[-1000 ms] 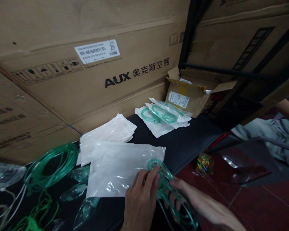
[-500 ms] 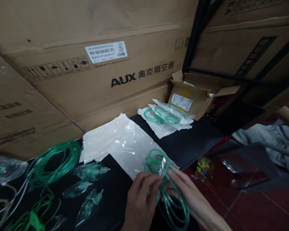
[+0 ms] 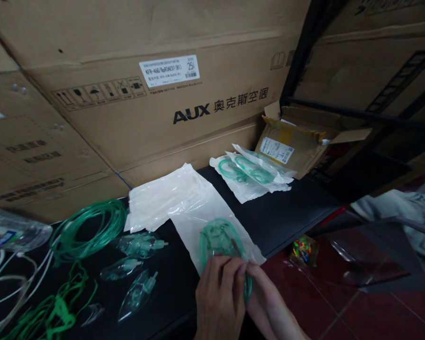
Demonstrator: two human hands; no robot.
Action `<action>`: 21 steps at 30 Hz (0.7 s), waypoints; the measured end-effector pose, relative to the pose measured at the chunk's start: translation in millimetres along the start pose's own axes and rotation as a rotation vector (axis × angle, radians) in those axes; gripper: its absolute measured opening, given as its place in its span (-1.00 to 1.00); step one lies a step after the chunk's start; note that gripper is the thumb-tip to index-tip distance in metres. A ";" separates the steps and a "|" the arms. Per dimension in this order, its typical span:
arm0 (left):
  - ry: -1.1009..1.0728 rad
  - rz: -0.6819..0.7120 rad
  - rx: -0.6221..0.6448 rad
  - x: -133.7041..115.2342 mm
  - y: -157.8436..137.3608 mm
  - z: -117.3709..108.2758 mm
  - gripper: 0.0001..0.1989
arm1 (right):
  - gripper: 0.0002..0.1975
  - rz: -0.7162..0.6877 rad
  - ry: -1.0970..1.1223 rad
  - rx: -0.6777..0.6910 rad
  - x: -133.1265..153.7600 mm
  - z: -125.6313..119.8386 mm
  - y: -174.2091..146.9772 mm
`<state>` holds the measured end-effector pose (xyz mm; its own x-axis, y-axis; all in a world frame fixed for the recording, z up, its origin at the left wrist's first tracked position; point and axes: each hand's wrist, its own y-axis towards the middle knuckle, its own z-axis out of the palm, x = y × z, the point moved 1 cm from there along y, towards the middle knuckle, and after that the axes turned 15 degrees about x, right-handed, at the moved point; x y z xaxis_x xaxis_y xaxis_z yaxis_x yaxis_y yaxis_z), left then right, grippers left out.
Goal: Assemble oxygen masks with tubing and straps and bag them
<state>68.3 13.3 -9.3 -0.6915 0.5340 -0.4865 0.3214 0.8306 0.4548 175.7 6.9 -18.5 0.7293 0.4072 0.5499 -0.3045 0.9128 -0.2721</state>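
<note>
My left hand (image 3: 220, 295) has its fingers curled over a bundle of clear green tubing (image 3: 219, 229), coiled in loops around what looks like an oxygen mask. From the right, my right hand (image 3: 269, 300) closes on the same coil, its thumb beside the left fingertips. Beneath the bundle lies a white-and-clear pouch (image 3: 194, 208), one of several flat pouches. Left of my hands rest three pale green face masks, such as the front mask (image 3: 138, 293). Behind them is a large coil of green tubing (image 3: 88, 226).
Green elastic straps (image 3: 58, 307), white cords (image 3: 7, 278) and a plastic bottle (image 3: 17, 231) lie at left. Several filled pouches (image 3: 250, 172) stand near an open carton (image 3: 290, 146). Large cardboard boxes (image 3: 163, 141) wall the back. At right, a person's grey clothing (image 3: 396, 212) shows.
The tubing's hanging loops have been gathered up into a tighter coil, now over the pouch. My hands have come closer together around it. The view has shifted slightly left.
</note>
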 end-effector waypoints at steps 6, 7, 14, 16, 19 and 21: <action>-0.064 -0.005 0.069 1.1 1.5 2.4 -0.85 | -0.65 -0.043 0.064 -0.024 -12.1 -18.5 -8.4; -0.086 0.030 0.119 0.6 -0.3 2.0 -0.84 | -0.60 -0.053 0.038 -0.054 -12.4 -20.1 -7.5; -0.139 0.063 0.273 -1.9 -14.7 -1.8 -0.71 | -0.24 -0.166 -0.045 -0.083 -15.6 2.6 24.7; -0.108 0.066 0.250 1.4 -17.5 -3.1 -0.68 | -0.24 -0.179 -0.072 -0.074 -15.9 6.1 32.1; -0.094 0.062 0.228 7.5 -21.8 -3.6 -0.71 | -0.29 -0.102 -0.138 -0.028 -16.2 -3.4 24.1; -0.097 0.047 0.208 8.6 -24.9 -3.2 -0.73 | -0.43 0.020 -0.218 0.033 -16.5 -18.1 4.0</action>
<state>52.2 -3.3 -22.4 -0.6100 0.5775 -0.5426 0.4855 0.8136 0.3200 173.5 3.3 -42.9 0.5743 0.4186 0.7036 -0.3398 0.9038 -0.2603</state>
